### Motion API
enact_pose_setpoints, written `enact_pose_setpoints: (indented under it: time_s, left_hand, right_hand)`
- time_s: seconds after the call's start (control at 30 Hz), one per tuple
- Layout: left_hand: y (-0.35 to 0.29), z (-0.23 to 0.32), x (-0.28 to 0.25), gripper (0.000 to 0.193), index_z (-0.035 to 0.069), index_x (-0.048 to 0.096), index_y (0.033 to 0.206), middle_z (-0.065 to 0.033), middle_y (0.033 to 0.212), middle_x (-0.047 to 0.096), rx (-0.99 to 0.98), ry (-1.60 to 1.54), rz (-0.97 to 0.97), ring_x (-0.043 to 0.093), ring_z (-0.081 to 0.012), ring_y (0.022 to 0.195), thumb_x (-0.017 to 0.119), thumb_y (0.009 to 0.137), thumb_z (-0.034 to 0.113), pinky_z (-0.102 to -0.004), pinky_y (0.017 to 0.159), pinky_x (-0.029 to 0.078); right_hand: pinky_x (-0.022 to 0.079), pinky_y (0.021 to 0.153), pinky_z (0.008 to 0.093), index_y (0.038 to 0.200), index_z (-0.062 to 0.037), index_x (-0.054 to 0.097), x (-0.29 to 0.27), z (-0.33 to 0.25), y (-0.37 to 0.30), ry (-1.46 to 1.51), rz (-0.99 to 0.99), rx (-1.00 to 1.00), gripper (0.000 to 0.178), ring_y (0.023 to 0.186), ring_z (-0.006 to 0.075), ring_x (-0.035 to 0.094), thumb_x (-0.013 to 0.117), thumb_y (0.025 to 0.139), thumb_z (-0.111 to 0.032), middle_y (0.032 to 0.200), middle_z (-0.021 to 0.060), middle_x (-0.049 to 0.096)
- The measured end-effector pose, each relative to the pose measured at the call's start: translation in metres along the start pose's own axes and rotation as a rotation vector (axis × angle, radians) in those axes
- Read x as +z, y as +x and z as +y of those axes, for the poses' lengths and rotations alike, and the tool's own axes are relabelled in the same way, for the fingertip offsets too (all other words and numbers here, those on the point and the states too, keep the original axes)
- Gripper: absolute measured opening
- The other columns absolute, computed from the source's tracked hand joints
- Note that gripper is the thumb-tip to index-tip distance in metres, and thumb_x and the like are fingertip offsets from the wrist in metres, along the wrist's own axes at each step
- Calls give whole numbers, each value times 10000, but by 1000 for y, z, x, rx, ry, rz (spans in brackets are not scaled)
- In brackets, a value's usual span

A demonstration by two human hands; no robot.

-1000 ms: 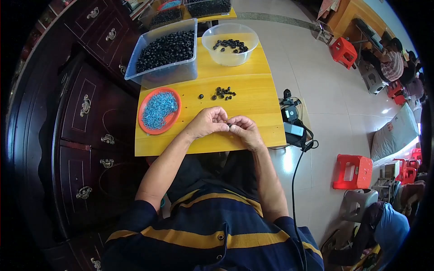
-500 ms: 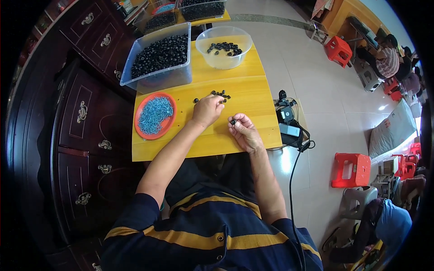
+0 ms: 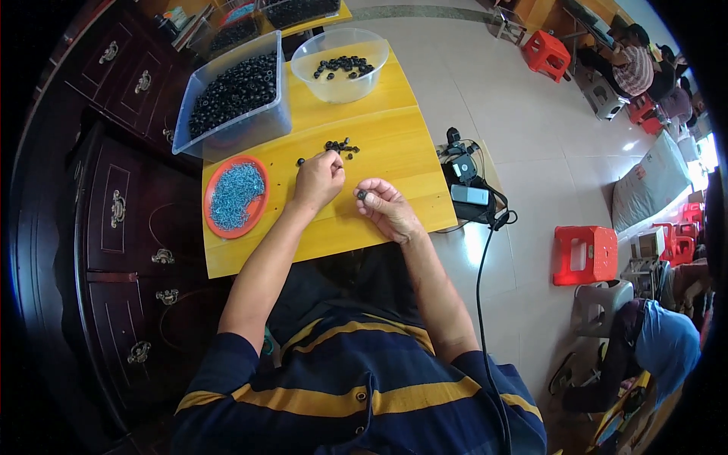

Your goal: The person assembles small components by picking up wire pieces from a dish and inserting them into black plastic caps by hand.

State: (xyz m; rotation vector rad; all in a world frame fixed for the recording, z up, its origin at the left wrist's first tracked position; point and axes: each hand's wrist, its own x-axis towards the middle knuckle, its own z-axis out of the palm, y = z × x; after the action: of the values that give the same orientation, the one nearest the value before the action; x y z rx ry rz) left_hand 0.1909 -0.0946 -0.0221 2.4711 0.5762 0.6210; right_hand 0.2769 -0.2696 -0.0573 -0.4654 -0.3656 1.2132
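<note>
My right hand (image 3: 390, 212) is closed over the front part of the yellow table, a small round black knob-like piece (image 3: 362, 195) pinched between thumb and fingers. To its left, my left hand (image 3: 318, 179) has its fingers curled together just short of a small pile of black pieces (image 3: 343, 145). Whatever those fingers hold, if anything, is hidden. One loose black piece (image 3: 301, 161) lies by the left hand. Left of that forearm, an orange-red oval dish (image 3: 264, 203) holds many thin bluish metal pieces that look like screws (image 3: 236, 196).
Behind the dish stands a clear tub (image 3: 246, 136) heaped with black pieces; a round clear bowl (image 3: 340, 89) with fewer sits beside it. A dark cabinet (image 3: 121, 250) borders the left. A device with a black cable (image 3: 481, 292) lies right of the table. Red stools (image 3: 585, 255) and people are farther right.
The whole view has swung, so the table appears farther left and slightly higher. My left fingers have curled in more beside the pile. The right hand still pinches its black piece.
</note>
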Motion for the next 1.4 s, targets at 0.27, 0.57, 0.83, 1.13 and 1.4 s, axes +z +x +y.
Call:
enact_pose_setpoints:
  time_s: [0.27,0.57,0.83,1.13,1.4]
  left_hand:
    - [-37,17,-27,85,9,655,940,29,784,631,-206,-491,-128,548,-15,651,637,858,-6,-189,584,457]
    - [-47,36,-41,71,9,683,929,20,798,677,-188,-675,-137,583,-27,686,659,861,8,-201,636,494]
    - [-52,40,-37,113,5,702,970,-4,821,708,-228,-716,-123,635,-45,710,662,865,20,-216,660,523]
    - [-50,50,-43,106,4,697,949,-35,831,721,-161,-635,-123,676,-74,741,679,844,-6,-232,683,542]
    - [-49,60,-45,80,-24,687,924,-56,841,713,-107,-599,-142,693,-98,755,656,851,-40,-237,685,549]
  right_hand:
    - [518,806,262,1114,-68,610,2,1,1,-18,7,0,190,887,130,626,641,926,-54,1050,61,648]
    - [522,784,267,1106,-71,606,7,5,0,-85,15,16,168,873,133,624,632,940,-76,1011,22,632]
    - [534,763,266,1103,-58,592,7,5,1,-84,26,-23,173,842,133,624,637,939,-87,969,28,623]
    - [548,774,267,1106,-62,588,3,5,2,-64,22,-17,165,844,128,631,618,957,-127,961,30,630]
    - [511,765,278,1095,-74,604,5,5,1,-55,36,-23,163,839,130,609,634,954,-150,957,27,635]
